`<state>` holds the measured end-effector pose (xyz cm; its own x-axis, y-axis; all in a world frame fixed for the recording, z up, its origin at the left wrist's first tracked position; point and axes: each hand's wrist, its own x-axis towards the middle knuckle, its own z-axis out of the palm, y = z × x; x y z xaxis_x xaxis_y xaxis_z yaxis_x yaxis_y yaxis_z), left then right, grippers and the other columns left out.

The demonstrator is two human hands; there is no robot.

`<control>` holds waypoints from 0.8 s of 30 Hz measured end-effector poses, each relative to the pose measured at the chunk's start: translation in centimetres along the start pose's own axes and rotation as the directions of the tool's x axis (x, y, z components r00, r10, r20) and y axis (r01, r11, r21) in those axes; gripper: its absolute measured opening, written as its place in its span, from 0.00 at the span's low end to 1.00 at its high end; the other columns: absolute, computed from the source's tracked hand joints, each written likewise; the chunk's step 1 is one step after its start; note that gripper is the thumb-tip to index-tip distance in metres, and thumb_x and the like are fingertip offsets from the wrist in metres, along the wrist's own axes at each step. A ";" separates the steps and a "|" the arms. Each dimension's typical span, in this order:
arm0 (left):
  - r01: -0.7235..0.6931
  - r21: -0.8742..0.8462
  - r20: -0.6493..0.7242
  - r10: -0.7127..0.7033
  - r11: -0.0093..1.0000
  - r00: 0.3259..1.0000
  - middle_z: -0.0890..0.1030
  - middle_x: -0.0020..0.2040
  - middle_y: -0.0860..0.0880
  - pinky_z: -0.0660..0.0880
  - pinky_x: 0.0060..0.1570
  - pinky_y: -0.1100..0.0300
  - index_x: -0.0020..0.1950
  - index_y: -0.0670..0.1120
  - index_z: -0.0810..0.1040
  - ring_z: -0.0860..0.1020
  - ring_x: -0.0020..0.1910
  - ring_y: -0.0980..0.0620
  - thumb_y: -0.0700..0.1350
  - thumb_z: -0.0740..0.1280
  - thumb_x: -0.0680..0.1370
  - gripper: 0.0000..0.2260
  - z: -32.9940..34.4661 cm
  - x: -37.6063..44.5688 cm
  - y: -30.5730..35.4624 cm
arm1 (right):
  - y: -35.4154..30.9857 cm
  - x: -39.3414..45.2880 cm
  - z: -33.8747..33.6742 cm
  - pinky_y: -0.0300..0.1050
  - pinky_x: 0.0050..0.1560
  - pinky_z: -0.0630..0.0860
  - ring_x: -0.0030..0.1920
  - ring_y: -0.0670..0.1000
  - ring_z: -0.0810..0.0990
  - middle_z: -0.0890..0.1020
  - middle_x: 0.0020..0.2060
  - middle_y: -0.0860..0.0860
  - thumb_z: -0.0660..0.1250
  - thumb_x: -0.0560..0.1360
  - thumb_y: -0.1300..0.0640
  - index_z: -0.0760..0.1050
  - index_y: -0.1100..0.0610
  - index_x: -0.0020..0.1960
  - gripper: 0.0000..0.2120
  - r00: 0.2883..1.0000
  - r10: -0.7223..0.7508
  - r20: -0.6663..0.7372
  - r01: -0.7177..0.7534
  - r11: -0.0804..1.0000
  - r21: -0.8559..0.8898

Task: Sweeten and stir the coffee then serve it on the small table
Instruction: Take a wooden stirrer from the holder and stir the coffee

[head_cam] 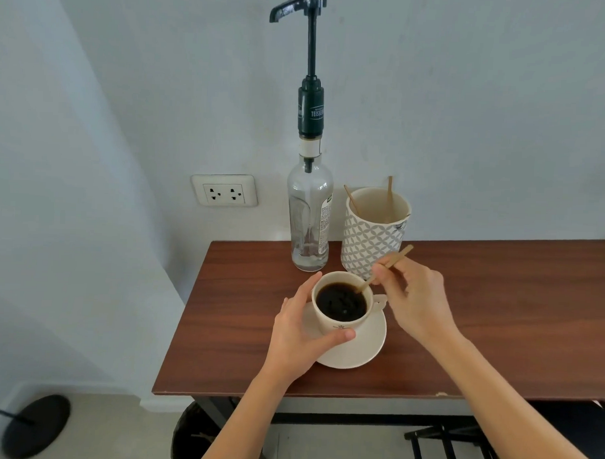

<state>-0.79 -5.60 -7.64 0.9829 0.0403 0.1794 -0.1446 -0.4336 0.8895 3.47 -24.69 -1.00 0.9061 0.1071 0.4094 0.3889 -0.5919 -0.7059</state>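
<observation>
A cream cup (339, 325) of black coffee (341, 302) stands on a cream saucer (365, 351) on the brown table (243, 313). My left hand (297, 335) wraps around the cup's left side, thumb on its front. My right hand (415, 298) pinches a thin wooden stir stick (394, 260), whose lower end dips into the coffee at the cup's far right. Behind the cup stands a clear syrup bottle (308, 215) with a tall black pump (312, 58).
A patterned holder (372, 242) with two more stir sticks stands right of the bottle against the wall. A wall socket (224, 190) sits to the left. Under the table are a dark bin (191, 435) and a black rack (458, 447). A round black stand base (37, 426) rests on the floor.
</observation>
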 end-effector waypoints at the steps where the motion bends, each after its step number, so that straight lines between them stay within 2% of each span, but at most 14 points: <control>1: 0.006 0.003 0.001 -0.006 1.000 1.000 0.76 0.67 0.67 0.70 0.72 0.43 0.69 0.74 0.64 0.72 0.71 0.56 0.66 0.78 0.63 0.38 0.0 0.0 0.0 | 0.0 -0.2 -0.5 0.25 0.38 0.71 0.42 0.42 0.81 0.85 0.36 0.48 0.67 0.78 0.57 0.81 0.58 0.44 0.07 1.000 0.003 0.015 -0.003 1.000 -0.006; 5: 0.009 -0.020 0.005 -0.009 1.000 1.000 0.78 0.66 0.65 0.71 0.70 0.41 0.71 0.70 0.66 0.74 0.70 0.54 0.67 0.78 0.63 0.40 0.1 0.0 -0.1 | -0.9 -1.4 0.6 0.26 0.40 0.72 0.39 0.38 0.81 0.84 0.36 0.43 0.69 0.77 0.59 0.83 0.56 0.44 0.05 0.995 0.024 0.102 -0.034 0.994 0.105; 8: 0.009 -0.026 0.009 -0.009 1.000 1.000 0.78 0.66 0.64 0.70 0.70 0.41 0.72 0.68 0.66 0.74 0.70 0.54 0.68 0.78 0.62 0.41 0.1 0.0 -0.2 | -0.7 -1.2 2.0 0.26 0.41 0.73 0.42 0.37 0.81 0.84 0.39 0.41 0.69 0.77 0.60 0.83 0.57 0.45 0.05 0.999 0.029 0.032 -0.034 0.989 0.143; 11: 0.015 -0.010 0.000 -0.015 1.000 1.000 0.78 0.67 0.65 0.70 0.71 0.42 0.71 0.70 0.65 0.73 0.70 0.55 0.66 0.79 0.63 0.40 0.0 0.0 0.0 | 0.3 -0.6 0.7 0.27 0.37 0.71 0.40 0.43 0.81 0.84 0.38 0.46 0.68 0.77 0.58 0.82 0.58 0.44 0.06 1.000 0.021 -0.021 -0.019 0.998 0.067; 13: 0.018 -0.010 -0.003 -0.018 1.000 1.000 0.78 0.67 0.65 0.71 0.71 0.42 0.71 0.70 0.65 0.73 0.70 0.54 0.66 0.79 0.63 0.40 0.1 0.0 0.0 | 0.4 -0.9 -0.4 0.29 0.37 0.71 0.39 0.46 0.81 0.85 0.36 0.48 0.68 0.77 0.57 0.82 0.57 0.44 0.06 1.000 0.005 0.008 -0.006 0.999 0.044; 16: 0.031 -0.019 -0.008 -0.031 0.999 0.999 0.78 0.66 0.63 0.71 0.70 0.42 0.72 0.68 0.66 0.74 0.70 0.54 0.65 0.79 0.63 0.40 0.2 0.0 -0.2 | -0.4 -1.8 0.4 0.26 0.39 0.71 0.40 0.42 0.81 0.84 0.36 0.45 0.69 0.77 0.60 0.82 0.57 0.44 0.05 0.995 0.003 0.102 -0.017 0.989 0.144; 19: 0.028 -0.012 -0.012 -0.028 1.000 1.000 0.79 0.66 0.64 0.71 0.70 0.42 0.71 0.69 0.66 0.74 0.69 0.55 0.65 0.79 0.63 0.39 0.2 0.0 -0.3 | -0.7 -1.7 1.2 0.24 0.41 0.71 0.42 0.36 0.81 0.83 0.40 0.41 0.69 0.76 0.61 0.83 0.60 0.46 0.04 0.997 -0.043 0.062 0.033 0.988 0.152; 22: 0.042 -0.033 -0.017 -0.042 0.999 0.999 0.78 0.67 0.64 0.70 0.71 0.42 0.71 0.67 0.67 0.73 0.70 0.54 0.64 0.80 0.63 0.39 0.2 0.0 -0.1 | -0.4 -1.2 -0.3 0.28 0.36 0.72 0.40 0.43 0.81 0.84 0.39 0.44 0.68 0.77 0.59 0.82 0.58 0.46 0.05 0.996 -0.077 -0.053 0.083 0.988 0.127; 24: 0.054 -0.033 -0.010 -0.055 0.998 0.998 0.77 0.67 0.64 0.70 0.72 0.41 0.72 0.67 0.67 0.73 0.71 0.54 0.64 0.79 0.63 0.40 0.2 -0.1 -0.1 | -0.3 -1.2 -1.4 0.36 0.35 0.74 0.38 0.47 0.81 0.85 0.39 0.47 0.67 0.77 0.56 0.82 0.56 0.47 0.06 0.994 -0.093 -0.059 0.098 0.991 0.094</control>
<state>-0.83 -5.75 -7.80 0.9882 0.0731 0.1347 -0.0946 -0.4006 0.9114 2.06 -25.74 -0.49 0.8546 0.1146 0.5065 0.4901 -0.5009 -0.7134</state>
